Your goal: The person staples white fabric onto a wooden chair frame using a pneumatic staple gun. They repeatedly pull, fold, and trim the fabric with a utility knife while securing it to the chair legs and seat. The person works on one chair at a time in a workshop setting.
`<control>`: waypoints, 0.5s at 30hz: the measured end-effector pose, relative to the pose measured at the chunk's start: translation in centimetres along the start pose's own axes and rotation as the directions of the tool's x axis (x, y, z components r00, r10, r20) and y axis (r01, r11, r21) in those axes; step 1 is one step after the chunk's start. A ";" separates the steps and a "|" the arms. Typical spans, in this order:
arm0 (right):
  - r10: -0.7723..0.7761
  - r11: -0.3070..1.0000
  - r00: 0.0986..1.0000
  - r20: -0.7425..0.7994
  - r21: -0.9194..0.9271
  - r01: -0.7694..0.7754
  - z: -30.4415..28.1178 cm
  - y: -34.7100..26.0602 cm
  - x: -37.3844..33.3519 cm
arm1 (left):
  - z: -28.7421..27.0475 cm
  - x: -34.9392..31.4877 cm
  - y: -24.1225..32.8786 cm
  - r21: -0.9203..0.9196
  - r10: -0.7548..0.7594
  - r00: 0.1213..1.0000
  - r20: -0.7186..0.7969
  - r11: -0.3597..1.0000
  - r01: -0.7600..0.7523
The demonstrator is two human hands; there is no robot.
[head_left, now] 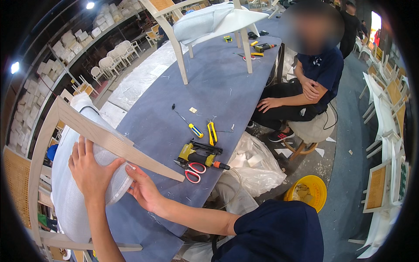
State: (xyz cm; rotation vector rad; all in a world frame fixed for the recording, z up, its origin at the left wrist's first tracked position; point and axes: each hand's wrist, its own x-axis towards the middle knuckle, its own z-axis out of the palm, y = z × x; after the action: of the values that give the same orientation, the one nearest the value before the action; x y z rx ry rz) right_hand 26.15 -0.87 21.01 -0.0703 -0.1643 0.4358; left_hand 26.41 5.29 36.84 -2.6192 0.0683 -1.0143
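A wooden chair (104,136) lies tipped over at the left end of the table, one leg reaching across the tabletop. Light grey fabric covers its padded seat (72,209). My left hand (91,172) is flat against the seat with its fingers spread and its thumb near the edge. Beside it, my right hand (146,188) pinches the fabric edge (118,187) of the seat, close to the chair leg. Near the foot of that leg are red-handled scissors (194,171) and a yellow-green staple gun (192,153) with its air hose.
The blue-grey table (152,113) also holds a screwdriver (194,129) and a yellow utility knife (212,133). Another chair (218,26) stands on it farther off. A person (321,83) sits across on a stool. A yellow bucket (321,192) with scraps and plastic bags (257,163) are on the floor.
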 end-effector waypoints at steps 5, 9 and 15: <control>0.008 1.000 1.000 -0.010 -0.001 -0.008 0.1 0.1 0.0 | 0.0 0.0 -0.1 -0.009 -0.001 1.000 0.000 1.000 0.001; 0.001 1.000 1.000 -0.004 0.000 -0.001 -0.1 0.1 0.1 | 0.1 0.0 0.0 -0.007 -0.001 1.000 -0.003 1.000 0.001; -0.078 0.965 0.993 -0.087 -0.256 0.053 0.2 -0.7 -1.1 | 0.2 0.0 -0.1 -0.003 -0.003 1.000 0.008 1.000 0.003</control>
State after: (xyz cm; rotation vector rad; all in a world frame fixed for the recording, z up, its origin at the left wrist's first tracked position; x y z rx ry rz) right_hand 25.40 -1.95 21.08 -0.3358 -0.1261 0.3428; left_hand 26.51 5.42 36.77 -2.6264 0.0641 -1.0061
